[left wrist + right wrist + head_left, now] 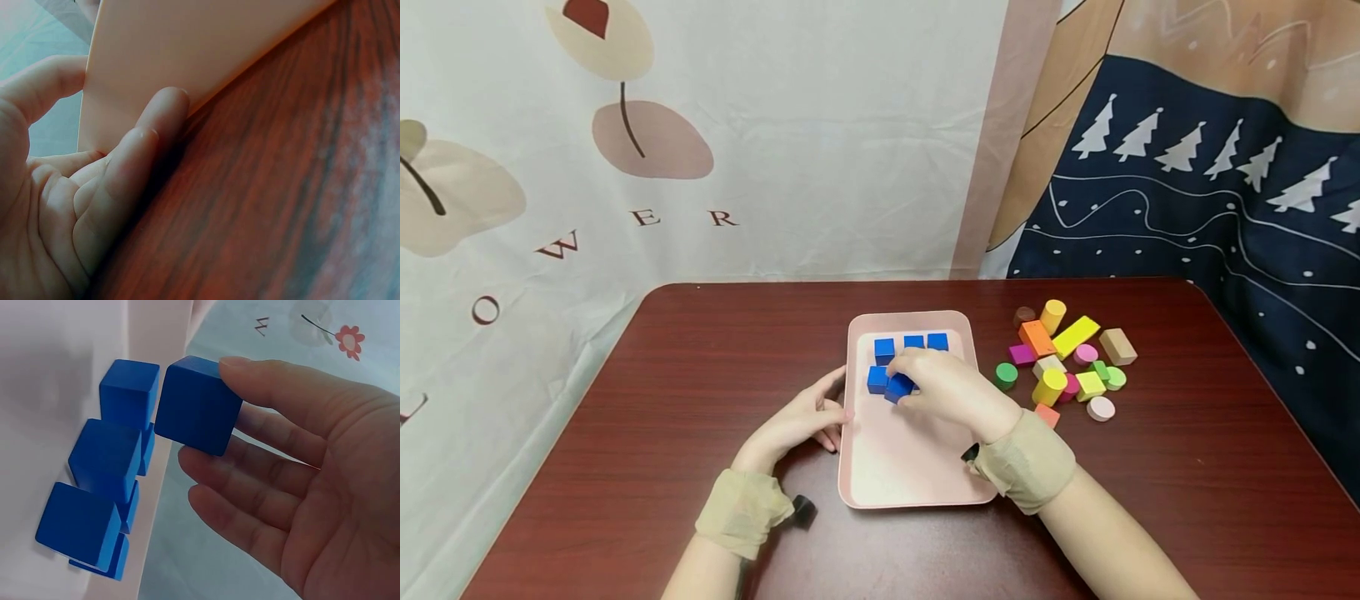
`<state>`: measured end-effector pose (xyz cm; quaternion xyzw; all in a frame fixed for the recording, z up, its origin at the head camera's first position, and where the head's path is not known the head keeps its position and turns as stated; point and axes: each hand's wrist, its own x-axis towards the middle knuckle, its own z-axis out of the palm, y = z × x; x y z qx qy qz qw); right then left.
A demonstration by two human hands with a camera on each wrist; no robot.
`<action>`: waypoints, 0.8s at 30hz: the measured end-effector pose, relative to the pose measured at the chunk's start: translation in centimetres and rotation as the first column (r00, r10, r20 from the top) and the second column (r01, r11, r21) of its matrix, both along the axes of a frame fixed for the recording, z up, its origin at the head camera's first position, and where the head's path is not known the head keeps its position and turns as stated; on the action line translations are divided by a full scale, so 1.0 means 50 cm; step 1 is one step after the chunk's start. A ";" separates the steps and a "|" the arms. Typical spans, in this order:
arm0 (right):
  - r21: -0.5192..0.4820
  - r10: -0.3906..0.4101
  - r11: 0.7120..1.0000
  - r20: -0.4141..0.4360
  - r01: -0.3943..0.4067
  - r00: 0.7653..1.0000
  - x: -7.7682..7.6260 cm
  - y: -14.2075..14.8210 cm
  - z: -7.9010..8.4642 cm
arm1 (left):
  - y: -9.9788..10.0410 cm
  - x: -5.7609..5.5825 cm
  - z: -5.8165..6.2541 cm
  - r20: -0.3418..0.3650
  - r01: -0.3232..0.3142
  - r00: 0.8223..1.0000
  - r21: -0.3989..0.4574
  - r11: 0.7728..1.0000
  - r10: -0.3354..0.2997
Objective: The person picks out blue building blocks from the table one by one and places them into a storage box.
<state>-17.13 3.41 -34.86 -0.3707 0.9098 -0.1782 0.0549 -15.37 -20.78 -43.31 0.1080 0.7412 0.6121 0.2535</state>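
My right hand (951,387) is over the pink tray (917,475), pinching a blue cube (197,406) between thumb and fingers. The cube is slightly tilted in the head view. Several other blue cubes (883,350) stand in rows in the tray's far half, partly covered by my right hand. At the tray's left side is my left hand (801,417), gripping the wall; in the left wrist view its thumb reaches the rim and two fingertips (169,106) press on the outer face.
Right of the tray lies a loose group of coloured blocks, among them a yellow cylinder (1049,387), an orange block (1037,339), a green cylinder (1006,376) and a beige block (1117,347). Patterned cloths hang behind the dark red wooden table (700,350).
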 end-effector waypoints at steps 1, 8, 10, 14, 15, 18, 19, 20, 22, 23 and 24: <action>0.001 0.002 1.000 -0.003 -0.002 1.000 0.000 0.000 -0.002 | 0.000 0.000 0.000 0.000 0.000 1.000 0.004 1.000 0.000; 0.013 0.008 1.000 0.026 -0.008 1.000 0.001 -0.007 -0.011 | 0.000 -0.002 -0.003 -0.010 0.004 1.000 0.010 1.000 -0.004; 0.034 -0.003 0.999 0.049 0.001 0.999 0.002 -0.010 -0.012 | 0.000 -0.002 -0.005 -0.013 0.006 1.000 0.007 1.000 -0.006; 0.065 -0.012 0.998 0.067 0.007 0.998 0.004 -0.014 -0.016 | 0.000 -0.002 -0.003 -0.012 0.005 1.000 0.005 1.000 -0.005; 0.069 -0.010 0.998 0.068 0.006 0.998 0.004 -0.014 -0.018 | 0.000 -0.002 -0.003 -0.012 0.006 1.000 0.003 1.000 -0.006; 0.077 -0.005 0.997 0.066 0.000 0.998 0.006 -0.016 -0.023 | -0.001 -0.002 -0.002 -0.014 0.012 1.000 0.004 1.000 -0.012; 0.079 -0.004 0.997 0.065 -0.001 0.998 0.006 -0.017 -0.025 | -0.001 -0.002 -0.002 -0.016 0.015 1.000 0.007 1.000 -0.015; 0.081 -0.002 0.997 0.062 -0.003 0.998 0.006 -0.017 -0.026 | 0.000 -0.002 -0.001 -0.017 0.017 1.000 0.010 1.000 -0.017; 0.081 -0.002 0.997 0.058 -0.003 0.998 0.007 -0.017 -0.030 | 0.000 -0.002 -0.003 -0.017 0.020 1.000 0.016 1.000 -0.020; 0.080 -0.001 0.997 0.056 -0.004 0.998 0.007 -0.017 -0.032 | 0.000 -0.003 -0.003 -0.016 0.020 1.000 0.018 1.000 -0.019; 0.078 0.000 0.997 0.056 -0.005 0.998 0.008 -0.017 -0.033 | 0.001 -0.002 -0.002 -0.017 0.021 1.000 0.021 1.000 -0.020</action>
